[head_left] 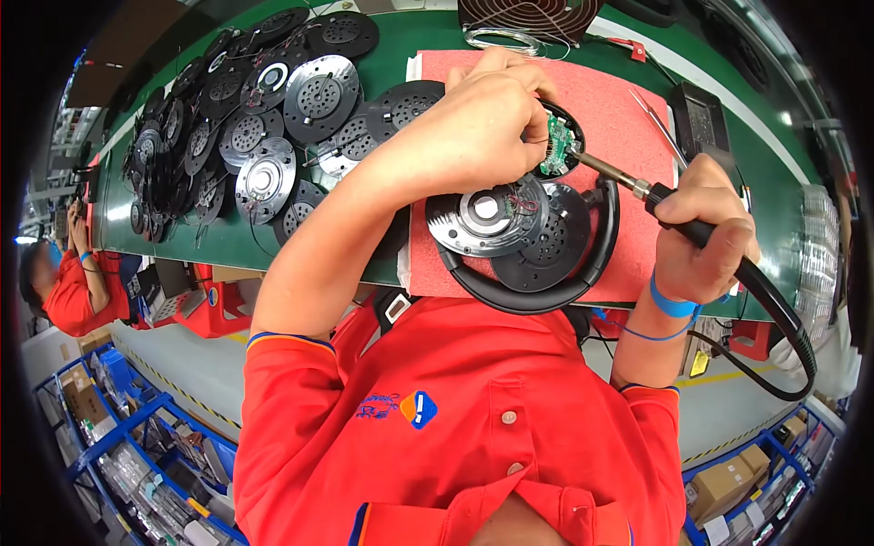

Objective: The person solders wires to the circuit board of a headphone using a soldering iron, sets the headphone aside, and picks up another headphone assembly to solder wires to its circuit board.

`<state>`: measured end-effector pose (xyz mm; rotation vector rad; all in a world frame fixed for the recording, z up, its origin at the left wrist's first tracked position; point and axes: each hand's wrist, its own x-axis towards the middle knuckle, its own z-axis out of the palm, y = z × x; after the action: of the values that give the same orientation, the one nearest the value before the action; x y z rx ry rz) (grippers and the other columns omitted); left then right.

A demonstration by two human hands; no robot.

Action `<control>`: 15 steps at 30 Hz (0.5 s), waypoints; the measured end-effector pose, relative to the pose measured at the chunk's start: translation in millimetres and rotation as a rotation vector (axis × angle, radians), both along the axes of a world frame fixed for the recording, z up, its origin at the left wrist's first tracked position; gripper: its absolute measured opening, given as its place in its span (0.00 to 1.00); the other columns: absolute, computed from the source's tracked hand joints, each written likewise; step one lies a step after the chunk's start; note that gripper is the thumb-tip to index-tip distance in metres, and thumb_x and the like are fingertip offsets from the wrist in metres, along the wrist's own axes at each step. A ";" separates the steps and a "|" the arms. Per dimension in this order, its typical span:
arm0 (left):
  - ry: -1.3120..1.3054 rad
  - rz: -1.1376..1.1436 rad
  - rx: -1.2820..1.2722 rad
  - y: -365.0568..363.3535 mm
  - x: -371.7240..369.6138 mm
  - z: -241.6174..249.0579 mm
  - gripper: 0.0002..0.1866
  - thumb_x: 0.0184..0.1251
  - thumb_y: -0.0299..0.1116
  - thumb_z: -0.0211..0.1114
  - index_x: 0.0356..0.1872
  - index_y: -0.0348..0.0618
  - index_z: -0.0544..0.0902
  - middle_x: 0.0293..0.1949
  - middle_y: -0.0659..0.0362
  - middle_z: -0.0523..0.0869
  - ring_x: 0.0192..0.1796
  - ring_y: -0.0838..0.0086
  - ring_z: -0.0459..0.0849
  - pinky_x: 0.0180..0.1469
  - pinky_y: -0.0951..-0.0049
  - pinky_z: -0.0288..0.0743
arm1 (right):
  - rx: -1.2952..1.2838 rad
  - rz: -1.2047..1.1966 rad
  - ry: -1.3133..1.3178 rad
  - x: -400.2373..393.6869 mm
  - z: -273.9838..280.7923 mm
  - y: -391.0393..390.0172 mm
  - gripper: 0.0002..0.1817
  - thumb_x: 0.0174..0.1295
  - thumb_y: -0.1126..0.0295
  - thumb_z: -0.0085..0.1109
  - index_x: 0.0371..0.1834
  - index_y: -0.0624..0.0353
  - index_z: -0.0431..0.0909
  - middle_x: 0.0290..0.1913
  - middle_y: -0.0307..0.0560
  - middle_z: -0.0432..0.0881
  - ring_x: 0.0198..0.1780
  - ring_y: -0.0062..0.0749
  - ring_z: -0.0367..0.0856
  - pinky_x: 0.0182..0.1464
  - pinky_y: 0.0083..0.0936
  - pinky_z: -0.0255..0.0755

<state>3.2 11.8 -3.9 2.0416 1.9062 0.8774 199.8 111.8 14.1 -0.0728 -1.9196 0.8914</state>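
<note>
My right hand (710, 227) is wrapped round the dark handle of a soldering iron (628, 182). The iron's tip meets the edge of a green circuit board (558, 146), which sits in a round black ear cup (579, 136). Over the board's left side, my left hand (496, 118) has its fingers pinched together; what they hold is hidden. Below the hands lies the black curved headband (546, 298) of a headphone. Inside its curve are a shiny speaker disc (455, 223) with thin wires and a black perforated disc (546, 241).
A pink foam mat (633, 109) covers part of the green table (391, 36). Many speaker discs (319, 96) pile up on the left. Tweezers (657, 123), a black box (701, 118) and a coil of wire (501, 38) lie around the mat. Another person (77, 291) sits far left.
</note>
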 end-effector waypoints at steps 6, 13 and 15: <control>0.015 0.006 -0.015 0.5 -1.0 0.7 0.05 0.47 0.28 0.66 0.24 0.37 0.84 0.50 0.54 0.81 0.59 0.57 0.71 0.63 0.64 0.62 | -0.013 0.033 -0.022 -8.3 -1.5 -3.9 0.26 0.69 0.57 0.45 0.18 0.63 0.77 0.16 0.41 0.76 0.18 0.24 0.64 0.21 0.21 0.56; 0.029 0.011 -0.041 -0.9 0.7 2.9 0.08 0.49 0.28 0.66 0.29 0.36 0.85 0.52 0.53 0.81 0.59 0.59 0.72 0.63 0.65 0.63 | 0.045 0.067 -0.103 -10.7 -1.1 -2.4 0.17 0.64 0.67 0.51 0.18 0.64 0.78 0.18 0.43 0.79 0.18 0.25 0.67 0.21 0.22 0.60; 0.026 0.018 -0.050 -0.9 0.8 3.4 0.08 0.50 0.29 0.66 0.30 0.36 0.85 0.52 0.53 0.81 0.59 0.59 0.72 0.63 0.65 0.63 | 0.043 0.079 -0.082 -12.3 -2.6 -2.4 0.16 0.63 0.68 0.52 0.18 0.64 0.78 0.18 0.43 0.79 0.17 0.26 0.67 0.21 0.22 0.60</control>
<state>4.0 10.8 -0.4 2.0198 1.9431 0.8034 187.5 109.4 11.5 -0.0082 -2.0291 0.9109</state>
